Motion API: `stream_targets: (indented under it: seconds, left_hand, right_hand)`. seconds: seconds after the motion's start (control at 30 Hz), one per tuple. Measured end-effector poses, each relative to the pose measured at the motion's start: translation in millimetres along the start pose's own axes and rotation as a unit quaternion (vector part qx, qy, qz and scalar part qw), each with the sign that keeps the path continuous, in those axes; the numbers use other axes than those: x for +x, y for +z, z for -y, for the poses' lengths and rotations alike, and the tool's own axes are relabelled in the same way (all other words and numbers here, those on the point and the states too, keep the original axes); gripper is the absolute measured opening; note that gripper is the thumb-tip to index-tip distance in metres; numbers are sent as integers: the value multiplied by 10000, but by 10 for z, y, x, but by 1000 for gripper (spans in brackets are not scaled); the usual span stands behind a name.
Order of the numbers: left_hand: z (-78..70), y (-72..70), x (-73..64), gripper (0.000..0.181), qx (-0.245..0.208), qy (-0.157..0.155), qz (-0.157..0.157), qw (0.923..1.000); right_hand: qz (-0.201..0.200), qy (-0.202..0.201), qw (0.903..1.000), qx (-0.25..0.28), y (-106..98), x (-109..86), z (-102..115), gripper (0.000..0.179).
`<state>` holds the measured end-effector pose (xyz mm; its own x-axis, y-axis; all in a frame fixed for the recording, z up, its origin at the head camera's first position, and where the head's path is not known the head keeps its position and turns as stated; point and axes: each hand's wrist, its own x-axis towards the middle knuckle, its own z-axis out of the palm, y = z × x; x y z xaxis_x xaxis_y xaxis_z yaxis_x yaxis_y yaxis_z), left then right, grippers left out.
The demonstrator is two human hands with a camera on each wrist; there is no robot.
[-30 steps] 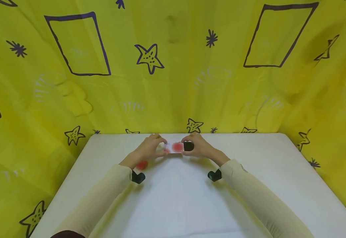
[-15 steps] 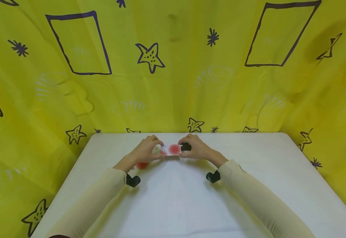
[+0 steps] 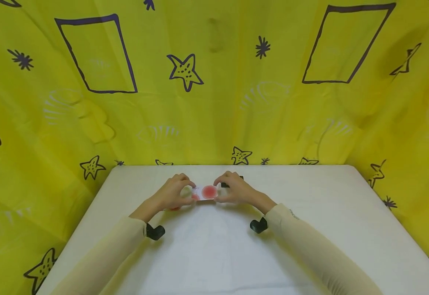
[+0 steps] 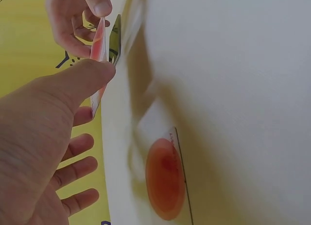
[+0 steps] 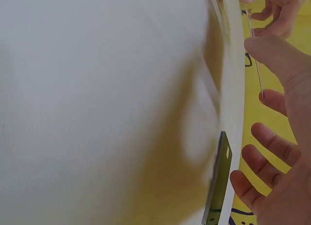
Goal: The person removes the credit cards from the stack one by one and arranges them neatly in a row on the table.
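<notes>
We hold a thin white card with a round pink-red print (image 3: 206, 193) between our 2 hands, over the far part of the smooth white table (image 3: 214, 250). Our left hand (image 3: 172, 191) pinches 1 end between thumb and index finger, its 3 other fingers loose; our right hand (image 3: 236, 189) pinches the opposite end likewise. The card appears raised, though we cannot tell how high. A second card with a round orange-red print (image 4: 165, 180) lies beneath our left wrist, and a dark, glossy flat piece (image 5: 218, 181) lies near our right hand's loose fingers. We should keep both pinches light and level, grip only the edges, and move both wrists together so nothing bends.
</notes>
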<state>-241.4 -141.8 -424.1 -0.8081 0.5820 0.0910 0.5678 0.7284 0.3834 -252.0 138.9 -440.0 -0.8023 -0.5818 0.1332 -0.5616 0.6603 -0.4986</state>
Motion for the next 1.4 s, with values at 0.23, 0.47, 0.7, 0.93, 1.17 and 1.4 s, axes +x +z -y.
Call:
stream_targets:
  seconds: [0.23,0.47,0.7,0.93,1.17,1.4]
  left_hand:
    - [65,10,-82,41,57,183,-88,9998]
    - [129,60,-188,37,48,272,-226,9994]
    - [191,103,-256,38,17,164,-221,9996]
    - [229,117,-273,40,-72,20,-108,9999]
    - [253,139,-287,40,-121,-170,12,9998]
    - [284,160,-298,39,-111,-269,69,9996]
  right_hand:
    - [-1,-16,10000,-29,89,-4,62,41]
    - [106,81,9998,-143,191,26,122,41]
    - [277,296,9988,-268,285,40,151,42]
    - [288,296,9987,-282,326,45,178,42]
    - [282,249,9986,-360,347,39,209,42]
    - [254,206,9989,-344,348,25,231,40]
